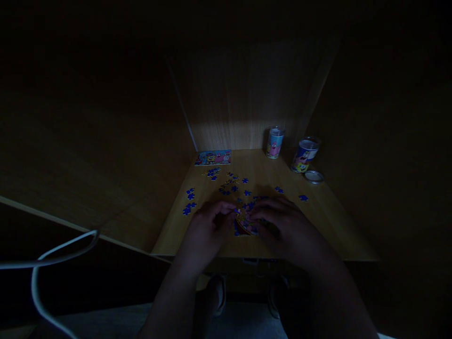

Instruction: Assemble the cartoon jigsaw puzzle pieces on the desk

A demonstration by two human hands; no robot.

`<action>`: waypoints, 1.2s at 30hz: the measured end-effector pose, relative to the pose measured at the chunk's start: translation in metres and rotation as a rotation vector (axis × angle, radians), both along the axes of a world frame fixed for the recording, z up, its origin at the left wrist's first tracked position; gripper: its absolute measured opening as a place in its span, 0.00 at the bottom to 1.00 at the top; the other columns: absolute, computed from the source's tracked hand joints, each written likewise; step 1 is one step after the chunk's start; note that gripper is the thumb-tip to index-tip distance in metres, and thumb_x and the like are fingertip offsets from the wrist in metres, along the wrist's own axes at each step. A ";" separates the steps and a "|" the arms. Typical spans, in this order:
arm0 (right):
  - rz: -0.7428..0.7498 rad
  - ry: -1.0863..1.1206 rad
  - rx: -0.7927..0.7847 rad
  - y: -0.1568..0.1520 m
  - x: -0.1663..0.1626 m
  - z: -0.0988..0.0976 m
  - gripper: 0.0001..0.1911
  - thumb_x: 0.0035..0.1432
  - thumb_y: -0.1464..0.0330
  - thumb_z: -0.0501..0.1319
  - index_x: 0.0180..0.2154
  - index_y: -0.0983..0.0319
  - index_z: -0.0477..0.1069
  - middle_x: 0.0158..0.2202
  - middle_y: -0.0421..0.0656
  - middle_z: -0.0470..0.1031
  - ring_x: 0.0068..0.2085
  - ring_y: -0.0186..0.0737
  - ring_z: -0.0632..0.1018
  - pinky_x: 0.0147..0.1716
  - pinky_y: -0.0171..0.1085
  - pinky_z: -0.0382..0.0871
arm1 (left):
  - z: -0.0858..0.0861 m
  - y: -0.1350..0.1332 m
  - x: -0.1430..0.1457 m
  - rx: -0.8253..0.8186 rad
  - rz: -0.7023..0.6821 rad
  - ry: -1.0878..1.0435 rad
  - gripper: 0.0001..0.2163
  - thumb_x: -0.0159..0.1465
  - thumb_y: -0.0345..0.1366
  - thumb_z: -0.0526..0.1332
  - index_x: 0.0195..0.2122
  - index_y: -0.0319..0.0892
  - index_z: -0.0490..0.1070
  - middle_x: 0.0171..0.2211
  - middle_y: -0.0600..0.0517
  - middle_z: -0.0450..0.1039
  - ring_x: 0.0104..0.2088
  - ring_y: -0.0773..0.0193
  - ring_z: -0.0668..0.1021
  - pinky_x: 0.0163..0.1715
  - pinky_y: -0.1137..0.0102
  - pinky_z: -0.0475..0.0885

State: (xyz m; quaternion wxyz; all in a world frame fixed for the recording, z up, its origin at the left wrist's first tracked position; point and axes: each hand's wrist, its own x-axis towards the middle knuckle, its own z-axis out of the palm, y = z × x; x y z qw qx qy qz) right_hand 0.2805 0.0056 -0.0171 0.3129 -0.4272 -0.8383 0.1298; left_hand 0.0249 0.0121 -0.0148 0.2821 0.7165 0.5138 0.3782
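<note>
The scene is very dark. My left hand and my right hand rest close together on a small wooden table. Both sit over a partly joined jigsaw patch near the front edge. My left fingers are pinched together at the patch's left side, seemingly on a small piece. My right hand's fingers curl down onto the patch's top. Several loose blue puzzle pieces lie scattered beyond my hands.
A cartoon reference picture lies at the table's back left. Two cartoon tins stand at the back right, with a round lid beside them. Wooden panels enclose the table. A white cable loops at left.
</note>
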 end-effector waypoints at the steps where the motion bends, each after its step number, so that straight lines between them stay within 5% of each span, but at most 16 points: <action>1: -0.002 -0.004 0.000 0.000 0.000 0.000 0.07 0.74 0.68 0.67 0.50 0.51 0.83 0.56 0.42 0.86 0.57 0.49 0.84 0.62 0.55 0.78 | 0.000 0.000 0.000 0.003 -0.002 -0.003 0.08 0.75 0.35 0.67 0.52 0.50 0.84 0.44 0.52 0.89 0.45 0.56 0.89 0.49 0.62 0.83; 12: 0.005 0.002 0.006 0.000 0.000 -0.001 0.08 0.75 0.68 0.67 0.51 0.51 0.83 0.56 0.42 0.86 0.57 0.49 0.83 0.62 0.56 0.78 | 0.008 0.004 0.009 0.187 -0.028 0.186 0.10 0.72 0.27 0.69 0.46 0.52 0.86 0.41 0.53 0.88 0.43 0.55 0.87 0.49 0.60 0.81; 36: 0.012 0.008 -0.008 0.001 0.001 -0.001 0.07 0.75 0.67 0.67 0.51 0.50 0.83 0.56 0.40 0.86 0.57 0.47 0.83 0.63 0.55 0.76 | 0.007 0.008 0.011 0.222 -0.063 0.260 0.11 0.71 0.24 0.71 0.43 0.50 0.86 0.39 0.53 0.87 0.45 0.53 0.86 0.46 0.59 0.79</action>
